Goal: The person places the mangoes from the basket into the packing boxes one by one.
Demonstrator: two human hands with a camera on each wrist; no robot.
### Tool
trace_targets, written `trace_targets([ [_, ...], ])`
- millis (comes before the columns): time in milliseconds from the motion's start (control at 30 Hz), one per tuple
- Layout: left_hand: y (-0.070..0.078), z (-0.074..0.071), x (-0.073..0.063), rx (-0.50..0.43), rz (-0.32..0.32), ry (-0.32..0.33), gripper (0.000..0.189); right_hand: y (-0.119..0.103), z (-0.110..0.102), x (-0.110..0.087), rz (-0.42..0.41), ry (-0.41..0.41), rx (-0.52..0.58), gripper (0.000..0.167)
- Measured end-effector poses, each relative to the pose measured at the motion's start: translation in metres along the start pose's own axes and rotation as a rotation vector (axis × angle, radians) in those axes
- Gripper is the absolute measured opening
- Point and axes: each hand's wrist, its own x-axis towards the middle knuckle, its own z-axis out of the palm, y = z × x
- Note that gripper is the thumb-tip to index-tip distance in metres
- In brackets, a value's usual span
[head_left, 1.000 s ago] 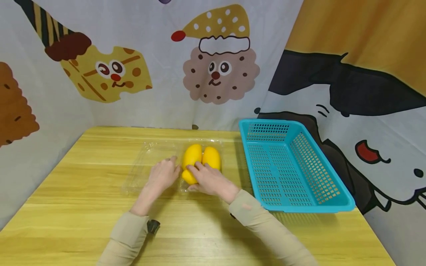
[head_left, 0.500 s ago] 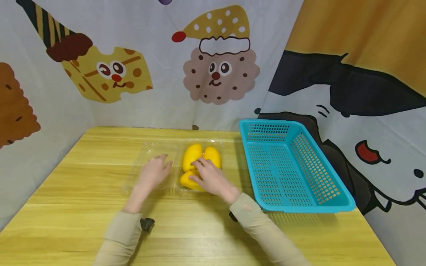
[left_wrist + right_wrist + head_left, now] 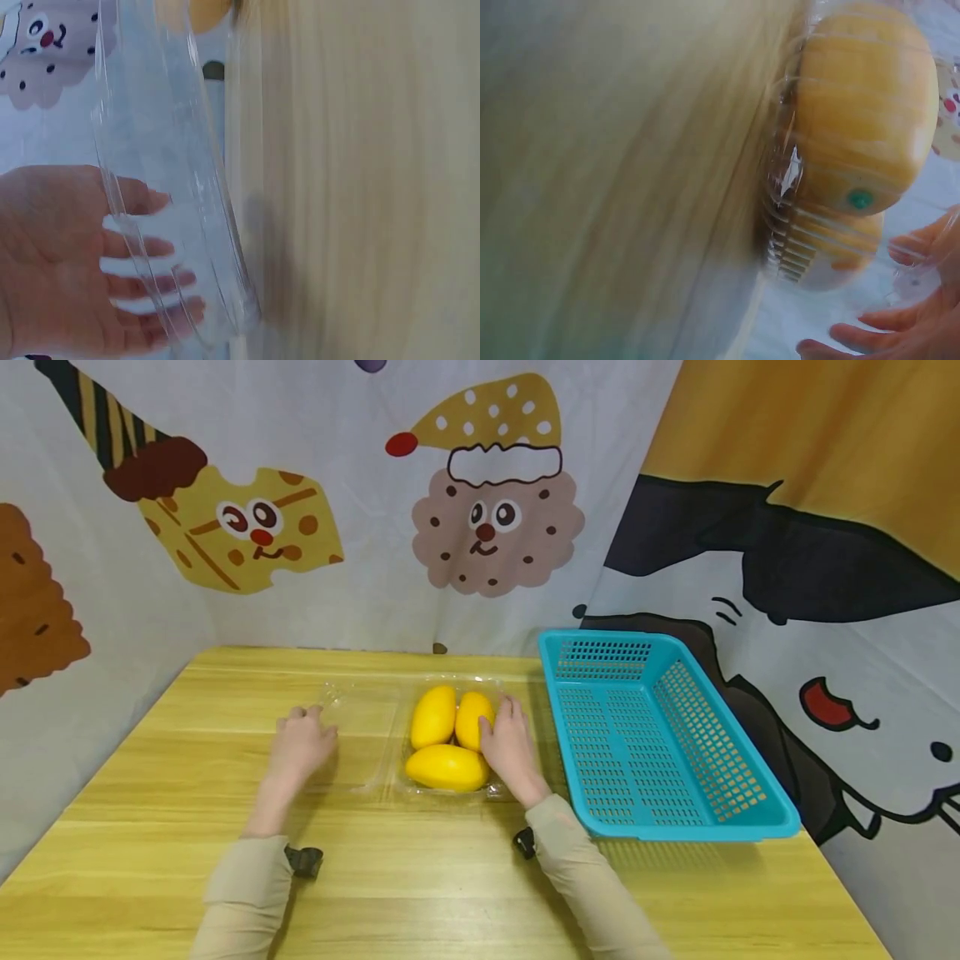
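The left hand and right hand, fingers relaxed, flank at nine and three o'clock a clear, ribbed plastic clamshell holding three smooth oval yellow mangoes.

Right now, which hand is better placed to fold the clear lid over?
Likely the left hand, at the outer edge of the clear lid; the right hand is beside the yellow fruit.
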Motion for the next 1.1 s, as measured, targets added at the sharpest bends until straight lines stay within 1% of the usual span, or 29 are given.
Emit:
trace_targets([
  [133, -0.013, -0.004, -0.002, 0.032, -0.096, -0.093, 0.053, 0.003, -0.001, 0.002, 0.077, -0.031, 0.039, 0.053],
  [200, -0.018, -0.006, -0.004, 0.024, -0.142, -0.131, 0.05, 0.004, -0.002, 0.003, 0.101, -0.05, 0.033, 0.048],
  [267, -0.022, -0.008, -0.006, -0.002, -0.168, -0.154, 0.044, 0.005, -0.002, 0.003, 0.117, -0.066, 0.031, 0.043],
  [367, -0.025, -0.009, -0.009, -0.044, -0.184, -0.177, 0.034, 0.006, -0.003, 0.003, 0.127, -0.083, 0.042, 0.037],
  [433, -0.025, -0.01, -0.01, -0.061, -0.184, -0.18, 0.029, 0.006, -0.003, 0.004, 0.13, -0.087, 0.048, 0.036],
  [500, -0.025, -0.011, -0.01, -0.057, -0.181, -0.171, 0.026, 0.006, -0.002, 0.004, 0.128, -0.091, 0.051, 0.035],
  [567, -0.025, -0.013, -0.01, -0.042, -0.169, -0.142, 0.024, 0.005, -0.002, 0.004, 0.13, -0.104, 0.064, 0.035],
  [633, -0.024, -0.016, -0.009, -0.035, -0.171, -0.118, 0.025, 0.004, -0.003, 0.003, 0.131, -0.115, 0.07, 0.036],
  [800, -0.021, -0.032, -0.012, -0.038, -0.156, -0.061, 0.023, 0.001, -0.001, 0.003, 0.125, -0.122, 0.068, 0.037],
  [933, -0.015, -0.045, -0.017, -0.037, -0.116, 0.007, 0.022, -0.001, 0.001, 0.003, 0.118, -0.128, 0.084, 0.035],
  [1000, -0.01, -0.052, -0.02, -0.054, -0.097, 0.04, 0.021, -0.002, 0.002, 0.003, 0.113, -0.132, 0.094, 0.035],
  [1100, -0.001, -0.065, -0.025, -0.087, -0.058, 0.065, 0.038, -0.003, 0.003, 0.003, 0.097, -0.131, 0.094, 0.034],
])
